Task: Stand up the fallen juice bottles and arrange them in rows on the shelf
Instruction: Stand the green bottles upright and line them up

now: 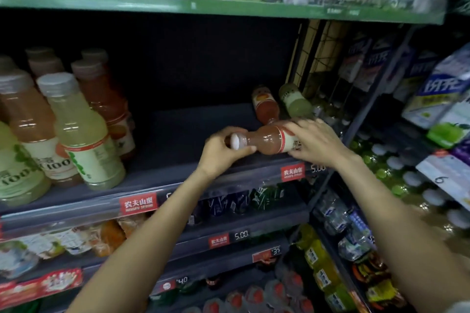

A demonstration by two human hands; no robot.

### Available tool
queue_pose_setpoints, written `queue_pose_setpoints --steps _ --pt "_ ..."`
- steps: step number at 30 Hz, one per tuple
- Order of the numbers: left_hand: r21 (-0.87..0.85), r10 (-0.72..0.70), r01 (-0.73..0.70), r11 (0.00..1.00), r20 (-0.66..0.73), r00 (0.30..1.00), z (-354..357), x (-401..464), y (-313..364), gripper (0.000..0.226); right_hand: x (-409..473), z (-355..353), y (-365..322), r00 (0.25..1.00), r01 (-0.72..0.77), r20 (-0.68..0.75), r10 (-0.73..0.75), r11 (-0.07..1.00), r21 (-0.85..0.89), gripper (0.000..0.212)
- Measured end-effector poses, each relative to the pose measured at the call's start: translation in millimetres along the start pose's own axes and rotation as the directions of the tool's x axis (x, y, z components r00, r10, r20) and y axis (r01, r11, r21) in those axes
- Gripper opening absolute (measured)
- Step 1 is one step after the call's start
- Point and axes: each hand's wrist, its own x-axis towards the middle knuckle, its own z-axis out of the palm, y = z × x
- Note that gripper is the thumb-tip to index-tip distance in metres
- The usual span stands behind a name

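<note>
A reddish juice bottle (pixel 264 141) lies on its side above the dark shelf (pixel 178 140), white cap pointing left. My left hand (pixel 221 151) grips its neck by the cap, and my right hand (pixel 314 141) holds its labelled bottom end. Behind it two more bottles lie fallen at the shelf's right end: a red one (pixel 264 105) and a pale green one (pixel 296 100). Several juice bottles (pixel 81 129) stand upright in rows at the shelf's left, pale green, orange and red.
A green upper shelf edge (pixel 229 7) hangs overhead. A wire grid panel (pixel 312 58) closes the shelf's right side. Lower shelves (pixel 229 239) with price tags hold drinks and packets. Cartons (pixel 437 94) and bottled water (pixel 396 168) fill the rack to the right.
</note>
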Motion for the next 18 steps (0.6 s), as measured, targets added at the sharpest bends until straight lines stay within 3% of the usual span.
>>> queue_pose_setpoints --steps 3,6,9,12,15,18 --pt "-0.270 0.048 -0.088 0.959 -0.149 0.988 0.5 -6.9 25.1 0.040 -0.7 -6.2 -3.6 0.982 0.016 -0.190 0.011 0.991 0.136 0.075" --pt "-0.379 0.095 -0.229 0.897 -0.340 0.936 -11.2 -7.9 48.9 0.043 8.4 -16.9 -24.5 0.953 0.009 -0.288 0.097 0.938 0.347 0.078" --pt "-0.206 0.201 -0.298 0.932 -0.390 0.899 -23.1 -9.4 54.2 0.047 27.7 -18.3 -57.7 0.950 0.039 -0.269 0.161 0.790 0.612 0.081" --pt "0.029 0.260 -0.268 0.963 -0.358 0.897 -35.3 -11.3 35.7 0.056 52.9 -5.3 -101.8 0.958 0.022 -0.160 0.236 0.500 0.866 0.077" --pt "0.084 0.241 -0.226 0.970 -0.382 0.892 -54.8 -11.3 14.7 0.059 74.4 11.1 -140.0 0.967 0.004 -0.067 0.246 0.247 0.969 0.073" --pt "0.089 0.208 -0.189 0.978 -0.394 0.895 -75.2 -12.2 0.3 0.061 91.4 19.9 -164.1 0.978 -0.032 0.011 0.210 0.097 0.995 0.074"
